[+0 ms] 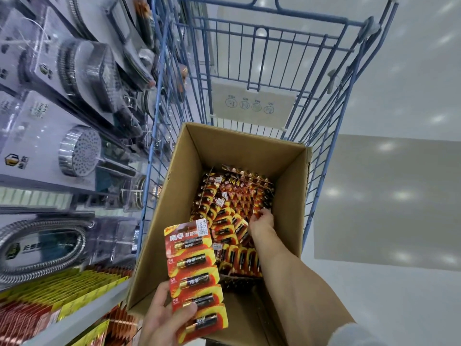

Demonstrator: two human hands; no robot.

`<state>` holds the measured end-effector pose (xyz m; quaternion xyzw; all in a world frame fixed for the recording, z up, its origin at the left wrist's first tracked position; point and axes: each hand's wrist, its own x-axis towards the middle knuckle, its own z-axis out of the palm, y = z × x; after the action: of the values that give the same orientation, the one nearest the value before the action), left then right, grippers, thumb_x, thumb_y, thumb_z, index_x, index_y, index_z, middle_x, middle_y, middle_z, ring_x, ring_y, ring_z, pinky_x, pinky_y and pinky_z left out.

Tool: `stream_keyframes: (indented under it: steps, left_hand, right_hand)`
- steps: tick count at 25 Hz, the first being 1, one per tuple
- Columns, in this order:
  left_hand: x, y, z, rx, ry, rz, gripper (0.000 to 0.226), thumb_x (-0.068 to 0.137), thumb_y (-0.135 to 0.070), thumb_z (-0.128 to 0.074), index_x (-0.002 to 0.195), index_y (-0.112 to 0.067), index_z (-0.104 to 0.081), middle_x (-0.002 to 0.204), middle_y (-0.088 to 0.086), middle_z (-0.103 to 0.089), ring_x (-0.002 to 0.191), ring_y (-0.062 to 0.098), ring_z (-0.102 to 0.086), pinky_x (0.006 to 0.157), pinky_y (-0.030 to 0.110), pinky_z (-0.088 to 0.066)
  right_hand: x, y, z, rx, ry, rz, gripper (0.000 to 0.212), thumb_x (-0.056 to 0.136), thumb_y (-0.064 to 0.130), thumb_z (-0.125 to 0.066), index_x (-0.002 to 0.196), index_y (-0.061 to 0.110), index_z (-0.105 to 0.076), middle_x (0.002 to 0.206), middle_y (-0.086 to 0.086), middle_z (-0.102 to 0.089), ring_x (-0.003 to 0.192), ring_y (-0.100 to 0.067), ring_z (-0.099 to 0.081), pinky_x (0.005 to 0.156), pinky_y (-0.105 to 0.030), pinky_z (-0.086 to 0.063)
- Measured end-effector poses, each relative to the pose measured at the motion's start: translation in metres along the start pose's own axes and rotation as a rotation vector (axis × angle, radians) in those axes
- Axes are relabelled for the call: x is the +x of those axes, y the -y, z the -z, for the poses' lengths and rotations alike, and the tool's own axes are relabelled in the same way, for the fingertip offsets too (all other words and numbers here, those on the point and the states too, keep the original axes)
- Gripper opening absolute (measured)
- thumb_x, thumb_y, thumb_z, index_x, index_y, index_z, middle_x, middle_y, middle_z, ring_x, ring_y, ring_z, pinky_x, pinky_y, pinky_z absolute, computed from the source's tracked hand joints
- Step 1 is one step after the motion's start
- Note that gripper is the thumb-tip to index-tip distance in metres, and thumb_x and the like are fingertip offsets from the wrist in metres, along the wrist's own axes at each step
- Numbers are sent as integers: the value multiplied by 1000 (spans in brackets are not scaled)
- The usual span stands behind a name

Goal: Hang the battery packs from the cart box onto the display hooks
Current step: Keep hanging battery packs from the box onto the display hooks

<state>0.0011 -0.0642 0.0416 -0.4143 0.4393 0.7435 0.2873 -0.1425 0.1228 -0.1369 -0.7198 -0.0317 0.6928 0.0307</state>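
An open cardboard box (172,221) stands in a blue wire cart (324,71). Several red and yellow battery packs (224,203) lie piled at its bottom. My left hand (164,320) holds a long strip of battery packs (194,270) upright over the box's near left corner, thumb pressed on its front. My right hand (260,221) reaches deep into the box, fingers down among the loose packs at the right side; whether it grips one is hidden.
Display shelving on the left carries boxed shower heads (79,151) and hoses (42,245). Lower left, rows of hung battery packs with yellow and red cards (62,290) fill the display. Pale floor (399,221) lies right of the cart.
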Motion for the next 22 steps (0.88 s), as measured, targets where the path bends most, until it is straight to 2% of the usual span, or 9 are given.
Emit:
stream_keyframes:
  steps: [1, 3, 4, 6, 10, 14, 17, 19, 22]
  left_hand:
    - [2, -4, -1, -7, -52, 3, 126, 4, -22, -106, 120, -10, -60, 99, 20, -78, 87, 40, -76, 77, 53, -55]
    - [1, -9, -1, -1, -120, -39, 96, 40, 3, -97, 128, -10, -60, 103, 22, -77, 94, 45, -73, 80, 53, -55]
    - [0, -11, 0, -4, -116, -53, 90, 49, 13, -86, 131, -11, -59, 105, 22, -77, 97, 46, -73, 81, 54, -55]
    - [-9, -18, -1, -33, -123, -100, 83, 57, 18, -73, 133, -14, -60, 108, 22, -76, 99, 47, -72, 85, 56, -56]
    - [-30, -31, 0, -70, -60, -221, 70, 68, 14, -59, 132, -14, -61, 110, 24, -75, 92, 44, -75, 73, 56, -64]
    - [-52, -44, 1, -37, 12, -318, 66, 74, 12, -55, 132, -18, -61, 112, 22, -75, 91, 41, -76, 68, 51, -65]
    - [-73, -47, -3, -16, 63, -390, 62, 75, 5, -60, 132, -19, -62, 115, 22, -74, 94, 40, -75, 71, 52, -64]
    - [-89, -46, -6, -24, 60, -454, 56, 78, -2, -61, 131, -20, -62, 115, 20, -75, 95, 39, -76, 73, 52, -64]
    - [-119, -36, -11, -105, 33, -502, 40, 92, -22, -60, 131, -24, -63, 117, 17, -76, 101, 40, -75, 86, 54, -60]
  right_hand:
    - [-3, -1, -4, 119, -6, -40, 48, 99, 12, -60, 145, 9, -47, 142, -15, -51, 120, -28, -58, 94, -32, -54]
    - [-11, -2, 4, -39, 100, -38, 49, 92, 9, -69, 138, 10, -53, 136, -13, -53, 102, -25, -61, 77, -30, -59]
    - [-27, -2, 9, -117, 111, -29, 48, 90, 6, -71, 135, 8, -55, 133, -14, -56, 98, -26, -62, 71, -32, -59]
    - [-64, 1, 27, -275, 308, -68, 50, 86, -3, -71, 132, 5, -55, 131, -17, -56, 105, -31, -62, 72, -37, -59]
    - [-129, 19, 69, -701, 603, 30, 74, 72, -7, -78, 138, 14, -51, 135, -17, -55, 121, -35, -58, 83, -41, -57]
    - [-191, 36, 104, -1031, 911, 224, 88, 64, 3, -88, 140, 27, -50, 132, -14, -65, 121, -34, -65, 89, -48, -59]
    - [-230, 44, 125, -1143, 1064, 336, 86, 68, 1, -86, 140, 32, -49, 130, -13, -67, 121, -34, -65, 97, -57, -55]
    - [-251, 47, 134, -1160, 1108, 373, 87, 69, -1, -84, 140, 34, -48, 130, -13, -67, 120, -34, -66, 95, -57, -56]
    - [-278, 51, 146, -1170, 1170, 378, 80, 74, 4, -85, 139, 33, -48, 129, -15, -68, 118, -35, -67, 89, -53, -58]
